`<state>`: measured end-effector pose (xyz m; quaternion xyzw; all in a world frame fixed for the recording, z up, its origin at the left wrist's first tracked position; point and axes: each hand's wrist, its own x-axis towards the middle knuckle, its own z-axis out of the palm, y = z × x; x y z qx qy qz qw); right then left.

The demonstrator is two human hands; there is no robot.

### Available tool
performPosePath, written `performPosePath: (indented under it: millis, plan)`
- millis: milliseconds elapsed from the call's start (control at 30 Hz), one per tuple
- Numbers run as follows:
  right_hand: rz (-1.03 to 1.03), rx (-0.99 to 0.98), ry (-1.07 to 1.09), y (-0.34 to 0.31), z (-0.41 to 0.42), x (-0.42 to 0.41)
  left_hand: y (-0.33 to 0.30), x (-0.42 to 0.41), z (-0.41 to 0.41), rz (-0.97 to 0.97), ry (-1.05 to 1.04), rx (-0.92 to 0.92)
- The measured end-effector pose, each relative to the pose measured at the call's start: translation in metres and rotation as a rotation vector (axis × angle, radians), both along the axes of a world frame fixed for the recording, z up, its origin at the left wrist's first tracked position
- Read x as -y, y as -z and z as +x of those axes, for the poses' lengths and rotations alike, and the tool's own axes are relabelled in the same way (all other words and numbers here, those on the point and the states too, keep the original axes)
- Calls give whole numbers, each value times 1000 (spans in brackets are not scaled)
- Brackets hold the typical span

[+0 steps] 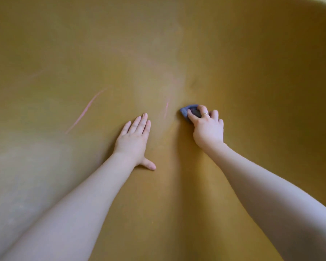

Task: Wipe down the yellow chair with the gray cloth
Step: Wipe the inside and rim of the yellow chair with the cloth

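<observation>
From the head camera we look down into the yellow chair (252, 63), whose curved surface fills almost the whole view. Our right hand (208, 127) curls its fingers around the gray cloth (186, 111), bunched small and pressed against the chair just right of centre. Our left hand (134, 136) lies flat on the surface near it, fingers straight and together, thumb spread toward us. We judge the wiping to be under way but unfinished: a long pink streak (86, 110) remains on the left, a shorter pink mark (166, 108) sits just left of the cloth, and pale smears show on the near left.
</observation>
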<state>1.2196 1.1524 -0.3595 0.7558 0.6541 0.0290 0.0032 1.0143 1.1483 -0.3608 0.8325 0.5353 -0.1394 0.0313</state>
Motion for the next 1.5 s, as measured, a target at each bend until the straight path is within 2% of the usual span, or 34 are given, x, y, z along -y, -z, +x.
performPosePath:
  millis: [67,233,300,400,567,633,733,833,933,1000,1133,1300,1400,1500]
  plan:
    - [-33,-62,-4,8,-23,13,0,0,3,2,-3,2]
    - [-94,-127,-224,23,-70,66,-4,0,3,-16,-6,6]
    - [-116,-110,-267,25,-70,72,-6,1,2,-21,-3,6]
    - [-20,-27,-329,24,-54,57,-2,1,1,-7,-12,1]
    - [77,-5,6,2,-14,-15,3,-2,1,10,0,-12]
    - [128,-34,62,-8,-3,-35,3,-3,3,3,-10,-25]
    - [86,-52,69,-6,-8,-33,1,-4,4,-7,-15,-23]
    - [38,-63,-94,17,-29,1,-4,-2,6,-10,-28,-24]
    - [98,-76,-311,41,-43,34,-7,1,7,-30,-28,-33]
    - [92,-7,-421,43,-35,38,-12,0,10,-27,-24,-69]
    - [217,163,-588,27,-3,-3,-31,-21,18,83,62,-226]
    - [418,307,-488,-16,28,-76,-49,-65,28,181,94,-291]
    - [534,285,-424,-34,40,-101,-46,-76,29,207,74,-322]
    - [619,93,-372,-21,29,-105,-40,-76,29,214,44,-325]
